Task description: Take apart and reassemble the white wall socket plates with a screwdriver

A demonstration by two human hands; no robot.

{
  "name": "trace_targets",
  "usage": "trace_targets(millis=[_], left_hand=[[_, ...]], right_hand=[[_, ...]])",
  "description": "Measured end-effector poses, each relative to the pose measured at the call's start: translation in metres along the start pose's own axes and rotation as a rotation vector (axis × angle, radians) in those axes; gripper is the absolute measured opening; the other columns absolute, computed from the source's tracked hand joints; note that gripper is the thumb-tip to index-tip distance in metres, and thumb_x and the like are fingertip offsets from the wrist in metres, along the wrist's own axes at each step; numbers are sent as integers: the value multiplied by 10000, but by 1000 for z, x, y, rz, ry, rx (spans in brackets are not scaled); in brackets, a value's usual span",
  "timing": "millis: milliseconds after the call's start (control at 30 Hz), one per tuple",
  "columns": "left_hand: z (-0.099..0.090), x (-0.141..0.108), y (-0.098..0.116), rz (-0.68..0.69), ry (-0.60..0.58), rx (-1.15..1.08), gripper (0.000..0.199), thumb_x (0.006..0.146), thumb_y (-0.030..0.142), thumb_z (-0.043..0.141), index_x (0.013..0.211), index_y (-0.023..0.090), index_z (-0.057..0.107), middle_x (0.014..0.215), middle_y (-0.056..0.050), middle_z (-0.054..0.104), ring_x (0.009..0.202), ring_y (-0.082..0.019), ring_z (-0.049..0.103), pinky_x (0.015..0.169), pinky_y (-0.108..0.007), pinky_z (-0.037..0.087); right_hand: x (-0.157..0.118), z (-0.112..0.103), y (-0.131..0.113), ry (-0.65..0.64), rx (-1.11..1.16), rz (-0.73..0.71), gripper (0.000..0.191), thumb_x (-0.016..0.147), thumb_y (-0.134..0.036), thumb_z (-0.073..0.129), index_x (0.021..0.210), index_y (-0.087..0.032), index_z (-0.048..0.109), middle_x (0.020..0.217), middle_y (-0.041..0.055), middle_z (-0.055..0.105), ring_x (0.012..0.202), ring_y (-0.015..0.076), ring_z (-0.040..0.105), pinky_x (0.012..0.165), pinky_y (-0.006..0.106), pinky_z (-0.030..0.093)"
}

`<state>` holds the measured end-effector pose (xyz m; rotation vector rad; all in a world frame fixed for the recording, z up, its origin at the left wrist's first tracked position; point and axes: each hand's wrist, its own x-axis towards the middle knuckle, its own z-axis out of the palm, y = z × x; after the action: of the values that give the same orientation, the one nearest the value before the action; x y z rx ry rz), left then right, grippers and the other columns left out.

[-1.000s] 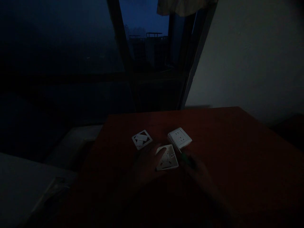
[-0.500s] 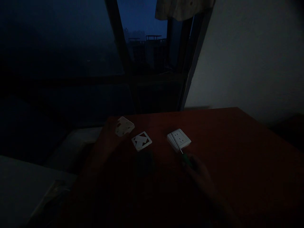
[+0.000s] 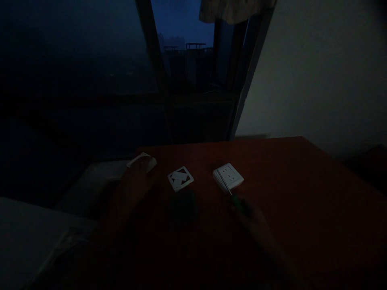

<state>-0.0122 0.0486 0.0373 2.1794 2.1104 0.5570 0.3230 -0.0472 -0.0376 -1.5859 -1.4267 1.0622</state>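
**White cover and screwdriver held at a dim bench**

At the far left corner of the bench (image 3: 287,173), a white cover (image 3: 152,162) is held by the left hand (image 3: 139,173), its fingers laid over it; whether the bench is touched cannot be told. A green-handled screwdriver (image 3: 236,201) is gripped in the right hand (image 3: 253,218), its shaft seen across the left side of the white socket (image 3: 232,176). Between them, a square frame (image 3: 189,181) is crossed by white strips (image 3: 180,176).

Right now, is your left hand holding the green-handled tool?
No, the right hand holds the green-handled tool, near the white socket.
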Motion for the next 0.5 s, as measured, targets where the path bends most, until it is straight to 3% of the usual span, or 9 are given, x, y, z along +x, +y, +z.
trace_targets(millis=[100,233,333,500], left_hand=[[19,-29,15,278,-101,-78,461,889,407,544,1309,235,465,1360,-79,489,1251,-285,452,1061,-462,365],[51,-74,53,473,-288,-147,563,811,363,654,1332,273,460,1410,-75,447,1282,-307,412,1051,-489,375],[67,-87,75,523,-262,-177,526,811,326,650,1307,269,486,1379,-69,471,1280,-309,400,1074,-508,338],[73,-81,101,543,-278,-244,562,799,334,669,1314,249,461,1377,-74,459,1271,-294,405,1083,-485,341]], right_hand=[[0,0,0,-14,10,-15,329,819,-424,570,1067,-212,612,1019,53,680,920,240,629,798,337,501],[0,1,-4,-12,28,-6,321,812,-415,572,1045,-199,617,998,55,684,899,244,636,796,341,498],[3,7,-10,-8,62,-25,304,817,-397,569,1045,-199,612,1005,59,683,917,247,634,814,343,494],[9,23,-16,-57,116,-92,252,822,-365,565,1013,-206,608,975,45,685,897,227,629,820,330,491]])
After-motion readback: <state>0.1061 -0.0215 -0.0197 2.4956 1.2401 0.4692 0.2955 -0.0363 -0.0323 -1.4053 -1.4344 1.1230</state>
